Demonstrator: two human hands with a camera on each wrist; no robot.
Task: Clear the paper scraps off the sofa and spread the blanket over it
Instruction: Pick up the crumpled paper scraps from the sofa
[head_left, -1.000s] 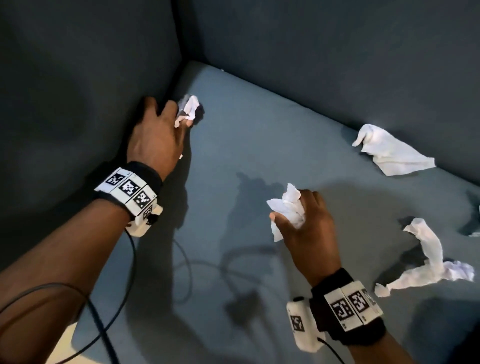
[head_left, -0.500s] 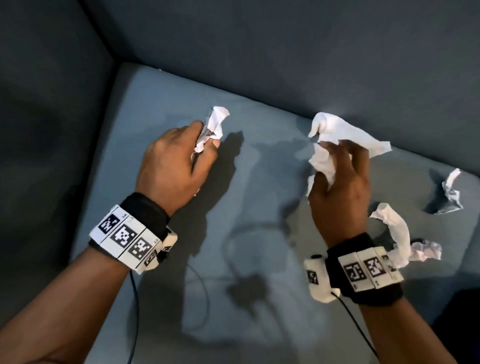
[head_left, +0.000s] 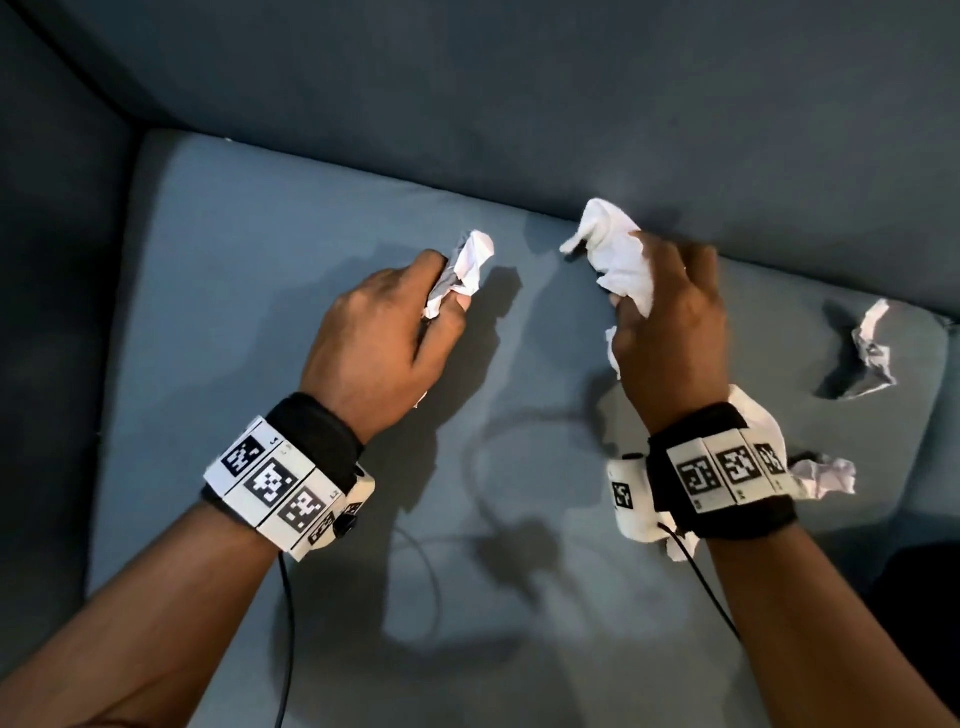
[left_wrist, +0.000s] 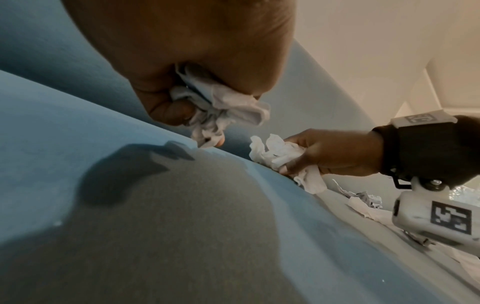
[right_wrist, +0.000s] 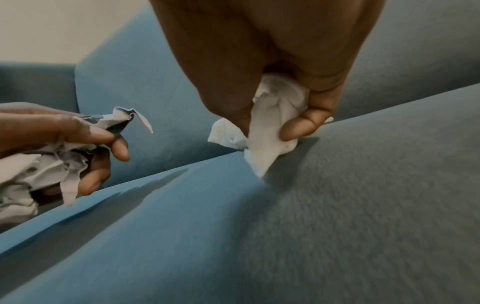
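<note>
- Left hand (head_left: 384, 332) is over the middle of the sofa (head_left: 249, 322) seat, fingers curled tight round a crumpled paper scrap (head_left: 462, 265), lifted off the cushion.
- Right hand (head_left: 670, 322) clutches a white wad (head_left: 618, 254) up by the backrest seam; its lowest tip may brush the seat, hard to say.
- A loose scrap (head_left: 872, 353) lies near the cushion's right edge, a long one (head_left: 826, 473) beside the right wrist.
- Bare seat stretches left to the armrest (head_left: 57, 260).
</note>
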